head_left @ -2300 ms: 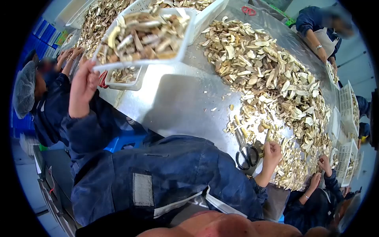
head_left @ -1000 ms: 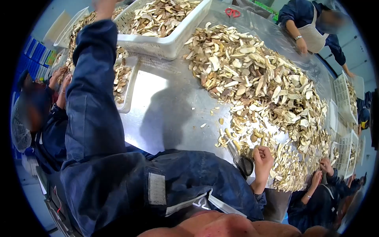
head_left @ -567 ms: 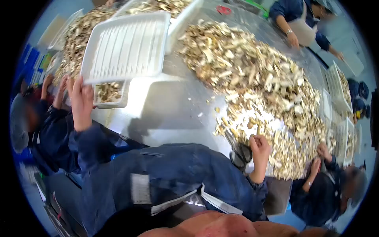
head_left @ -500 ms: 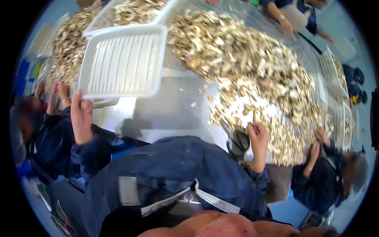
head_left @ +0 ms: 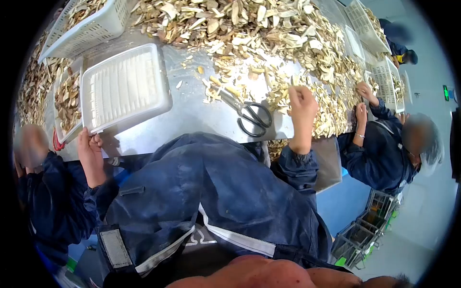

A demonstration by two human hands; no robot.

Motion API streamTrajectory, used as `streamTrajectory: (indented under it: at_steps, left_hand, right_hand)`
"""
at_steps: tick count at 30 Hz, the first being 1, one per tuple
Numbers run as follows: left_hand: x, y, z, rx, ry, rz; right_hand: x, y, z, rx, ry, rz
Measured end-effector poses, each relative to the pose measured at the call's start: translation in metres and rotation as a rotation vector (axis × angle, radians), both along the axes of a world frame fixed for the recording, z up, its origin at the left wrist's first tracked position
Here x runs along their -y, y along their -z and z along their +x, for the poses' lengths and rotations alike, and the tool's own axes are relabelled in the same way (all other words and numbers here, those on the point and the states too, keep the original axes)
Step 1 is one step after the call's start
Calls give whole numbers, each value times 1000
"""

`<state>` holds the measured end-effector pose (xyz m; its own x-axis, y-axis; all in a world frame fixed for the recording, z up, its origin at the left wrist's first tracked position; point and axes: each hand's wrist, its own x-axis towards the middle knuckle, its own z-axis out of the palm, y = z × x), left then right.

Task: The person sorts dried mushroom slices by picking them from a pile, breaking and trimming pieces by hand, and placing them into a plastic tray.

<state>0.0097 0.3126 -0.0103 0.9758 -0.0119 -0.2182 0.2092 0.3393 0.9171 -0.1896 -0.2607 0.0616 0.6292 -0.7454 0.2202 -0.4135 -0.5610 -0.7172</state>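
My left hand (head_left: 90, 149) is closed on the near left corner of a shallow white plastic tray (head_left: 161, 81). Ridges run across the tray's bottom, and only faint residue shows inside. My right hand (head_left: 303, 113) is curled closed above small sliced pieces of dried mushroom (head_left: 331, 108); whatever may be between its fingers is hidden. To the left of that hand lie black-handled scissors (head_left: 254, 120), untouched on the metal table (head_left: 192, 113), with their blades pointing toward the slices.
A large heap of mushroom slices (head_left: 230, 24) covers the back. Slotted white baskets (head_left: 91, 33) stand at far left and at right (head_left: 389, 81). Beside the tray sits a container of slices (head_left: 68, 101). Co-workers sit at left (head_left: 53, 197) and right (head_left: 379, 144).
My view has turned, and the tray appears lower and nearer the table, with my left hand still on it. My right hand has lifted away from the scissors' handles.
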Motion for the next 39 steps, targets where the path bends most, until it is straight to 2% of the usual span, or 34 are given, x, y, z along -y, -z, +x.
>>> streamTrajectory:
  at_steps: [2, 3, 6, 9, 14, 16, 20, 23, 27, 31, 34, 39]
  left_hand:
    - [8, -5, -5, -43, -21, 65]
    - [11, -10, -10, -102, -52, 77]
    - [25, -6, -31, -25, -265, 366]
    - [66, -25, -44, 284, -289, 703]
    - [160, -55, -51, 269, 309, 334]
    - [199, -65, -48, 274, 519, 262]
    - [270, -54, -36, 292, 824, 136]
    - [316, -30, -35, 227, 941, 102]
    - [337, -6, -41, 288, 899, 119]
    - [323, 6, -25, 329, 750, 119]
    - [318, 1, -20, 276, 710, 4]
    - [317, -5, -18, 219, 709, 47]
  right_hand:
    - [-9, 8, 17, 65, -105, -39]
    - [-14, 10, 27, 20, -155, -35]
    - [-24, 15, 54, -156, -213, -108]
    - [-20, 32, 73, -343, -219, -290]
    - [-22, 36, 78, -412, -236, -368]
    - [-22, 38, 74, -352, -249, -216]
    - [-19, 38, 63, -202, -274, -72]
    - [-22, 40, 57, -87, -285, -228]
    - [-16, 46, 49, 12, -332, -363]
    - [-2, 37, 16, -17, -146, -195]
    - [0, 41, 13, -45, -51, 59]
    - [-22, 37, 43, -149, -143, -41]
